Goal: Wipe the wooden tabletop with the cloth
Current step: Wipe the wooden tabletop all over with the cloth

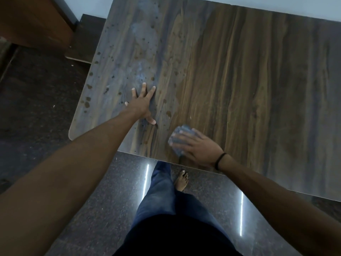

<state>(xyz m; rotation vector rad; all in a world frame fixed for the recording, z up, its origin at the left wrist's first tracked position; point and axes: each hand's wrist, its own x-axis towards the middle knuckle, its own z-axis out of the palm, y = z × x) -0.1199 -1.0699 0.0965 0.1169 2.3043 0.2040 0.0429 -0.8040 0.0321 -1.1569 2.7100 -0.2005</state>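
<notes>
The wooden tabletop (239, 74) fills the upper right of the head view. Its left part carries dark droplets and a pale smear. A small blue cloth (178, 138) lies crumpled near the table's front edge. My right hand (199, 146) presses flat on the cloth, fingers spread over it, a black band on the wrist. My left hand (143, 104) rests palm down on the spotted left part of the table, fingers apart, holding nothing. The cloth's right half is hidden under my right hand.
Dark polished stone floor (103, 196) lies below the table's front edge, with my legs in blue trousers (162, 196) and a bare foot (181, 181) there. A brown wooden cabinet (33, 21) stands at the far left. A pale wall (92, 6) runs behind.
</notes>
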